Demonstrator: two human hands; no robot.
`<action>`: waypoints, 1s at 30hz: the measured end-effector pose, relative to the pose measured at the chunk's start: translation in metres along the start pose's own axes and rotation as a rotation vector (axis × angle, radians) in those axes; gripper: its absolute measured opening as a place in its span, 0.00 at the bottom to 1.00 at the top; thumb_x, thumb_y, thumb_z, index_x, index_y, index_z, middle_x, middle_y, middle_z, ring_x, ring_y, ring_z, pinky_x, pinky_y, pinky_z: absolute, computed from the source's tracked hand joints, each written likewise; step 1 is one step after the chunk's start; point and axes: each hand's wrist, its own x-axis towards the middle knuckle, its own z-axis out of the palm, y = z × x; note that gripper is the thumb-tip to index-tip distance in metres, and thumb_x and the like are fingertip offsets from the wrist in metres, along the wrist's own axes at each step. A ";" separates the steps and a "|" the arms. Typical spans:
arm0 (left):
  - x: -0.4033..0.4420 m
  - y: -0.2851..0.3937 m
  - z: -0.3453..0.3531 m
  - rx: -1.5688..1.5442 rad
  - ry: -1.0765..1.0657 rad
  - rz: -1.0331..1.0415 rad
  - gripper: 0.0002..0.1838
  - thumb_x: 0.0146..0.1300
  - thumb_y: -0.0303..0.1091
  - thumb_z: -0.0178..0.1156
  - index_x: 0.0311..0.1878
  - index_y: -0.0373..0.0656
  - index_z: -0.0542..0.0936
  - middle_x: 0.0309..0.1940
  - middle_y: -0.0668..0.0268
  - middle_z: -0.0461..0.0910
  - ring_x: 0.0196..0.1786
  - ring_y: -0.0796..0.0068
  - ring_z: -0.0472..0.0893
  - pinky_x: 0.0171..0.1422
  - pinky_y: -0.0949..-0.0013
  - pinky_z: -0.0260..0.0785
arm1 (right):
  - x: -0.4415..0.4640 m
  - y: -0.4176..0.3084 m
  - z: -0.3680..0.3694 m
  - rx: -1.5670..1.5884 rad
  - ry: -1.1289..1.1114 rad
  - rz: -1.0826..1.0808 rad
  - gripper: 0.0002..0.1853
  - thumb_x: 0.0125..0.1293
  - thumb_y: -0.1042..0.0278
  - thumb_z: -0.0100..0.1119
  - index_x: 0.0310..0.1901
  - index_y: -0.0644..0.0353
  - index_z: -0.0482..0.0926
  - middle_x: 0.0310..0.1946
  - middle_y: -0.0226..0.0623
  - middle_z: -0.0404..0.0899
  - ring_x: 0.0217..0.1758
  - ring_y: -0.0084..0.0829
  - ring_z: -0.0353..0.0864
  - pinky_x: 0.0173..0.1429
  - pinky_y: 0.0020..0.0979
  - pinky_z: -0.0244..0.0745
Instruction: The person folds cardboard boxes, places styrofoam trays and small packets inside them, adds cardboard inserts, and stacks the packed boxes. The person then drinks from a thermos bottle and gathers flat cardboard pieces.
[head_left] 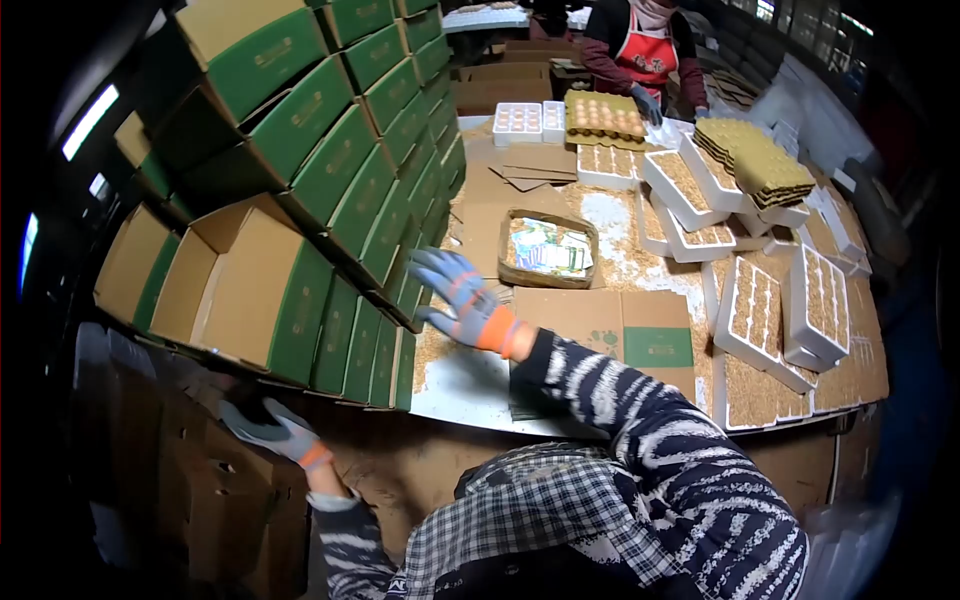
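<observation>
Spreading its fingers in the head view, the gloved right hand (pixel 465 298) is open just beside the stack of green boxes (pixel 340 205); whether its fingertips touch them I cannot tell; the gloved left hand (pixel 272 432) is well apart from it, low down by the underside of the nearest boxes, its fingers partly lost in shadow, so its grip cannot be told; above that hand, at the near end of the row, an open cardboard box (pixel 300 308) shows its bare brown inside; to the right of the stack, on the table (pixel 455 398), are a basket (pixel 545 280) of printed cards and a flattened box (pixel 570 308) with a green panel; farther right, white foam trays (pixel 685 180) of brown filling lie heaped at angles; at the far side a person in a red apron (pixel 648 55) stands near a tray of eggs (pixel 605 118).
</observation>
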 end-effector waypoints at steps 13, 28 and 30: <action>-0.254 0.256 0.145 -0.544 -1.567 0.482 0.46 0.54 0.64 0.62 0.70 0.46 0.66 0.69 0.56 0.64 0.72 0.52 0.62 0.74 0.52 0.55 | -0.317 -0.007 -0.048 -0.210 -0.789 0.438 0.45 0.62 0.40 0.55 0.72 0.65 0.56 0.74 0.53 0.51 0.77 0.51 0.50 0.79 0.46 0.45; -0.048 0.372 0.117 -0.887 -1.771 0.856 0.25 0.68 0.52 0.54 0.60 0.45 0.75 0.54 0.51 0.77 0.58 0.50 0.75 0.65 0.57 0.65 | -0.240 0.030 -0.247 -0.767 0.027 0.315 0.23 0.60 0.52 0.62 0.57 0.45 0.76 0.64 0.28 0.72 0.68 0.34 0.68 0.72 0.44 0.56; -0.049 0.366 0.127 -0.757 -1.820 0.891 0.26 0.69 0.51 0.52 0.64 0.47 0.72 0.59 0.49 0.75 0.62 0.48 0.73 0.67 0.57 0.64 | -0.246 0.021 -0.259 -0.676 0.039 0.230 0.19 0.59 0.54 0.63 0.53 0.45 0.78 0.59 0.27 0.75 0.63 0.33 0.72 0.69 0.44 0.59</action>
